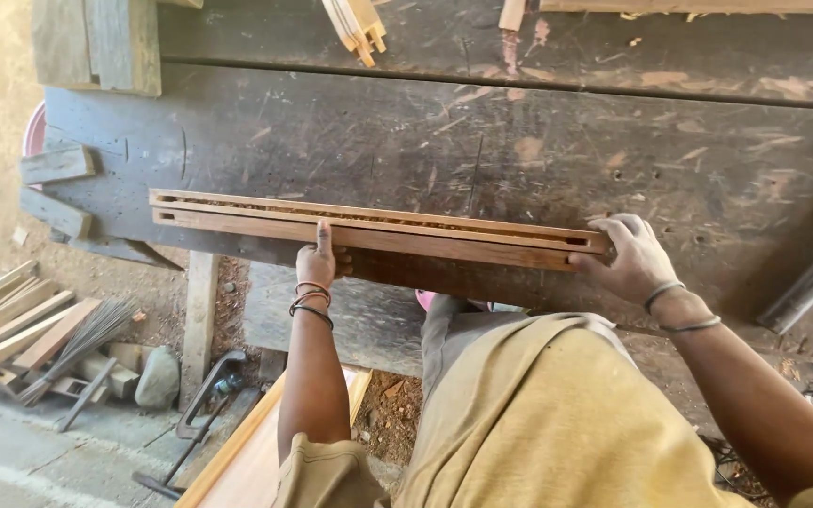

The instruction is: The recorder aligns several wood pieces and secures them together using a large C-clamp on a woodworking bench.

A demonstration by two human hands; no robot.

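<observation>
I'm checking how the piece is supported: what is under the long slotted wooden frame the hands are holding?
The slotted wooden frame lies on the dark scarred workbench, near its front edge. The left hand and right hand grip it. The bench surface directly beneath is hidden.

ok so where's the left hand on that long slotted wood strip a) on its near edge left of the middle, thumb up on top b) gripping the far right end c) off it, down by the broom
a: the left hand grips the near edge of the wood strip left of its middle, thumb on top; the right hand holds the right end.
</observation>
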